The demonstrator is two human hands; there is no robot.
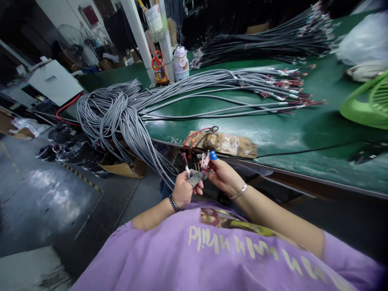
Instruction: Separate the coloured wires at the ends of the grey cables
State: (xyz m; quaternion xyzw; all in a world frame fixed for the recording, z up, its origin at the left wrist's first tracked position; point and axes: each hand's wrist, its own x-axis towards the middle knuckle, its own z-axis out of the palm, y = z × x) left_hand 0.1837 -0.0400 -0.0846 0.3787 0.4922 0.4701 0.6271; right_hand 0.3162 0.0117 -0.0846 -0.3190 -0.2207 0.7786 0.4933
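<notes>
My left hand (182, 190), with a grey cover on its thumb, is closed around a grey cable whose white-sleeved end (187, 172) and thin coloured wires (184, 158) stick up from the fist. Close on its right is my right hand (226, 177), blue wrap on the thumb tip. Its thumb and fingers pinch a small pink clip (205, 160) near more fine wires; the exact grip is partly hidden. Just beyond both hands, a worn wooden block (239, 146) with red and black leads lies at the bench edge.
Grey cables (112, 107) lie in a big looped bundle on the green bench (327, 137), some hanging over its front edge. Behind are black cables (260, 46), a lidded bottle (181, 64) and orange-handled scissors (157, 60). A green plastic basket-like item (368, 101) stands at right.
</notes>
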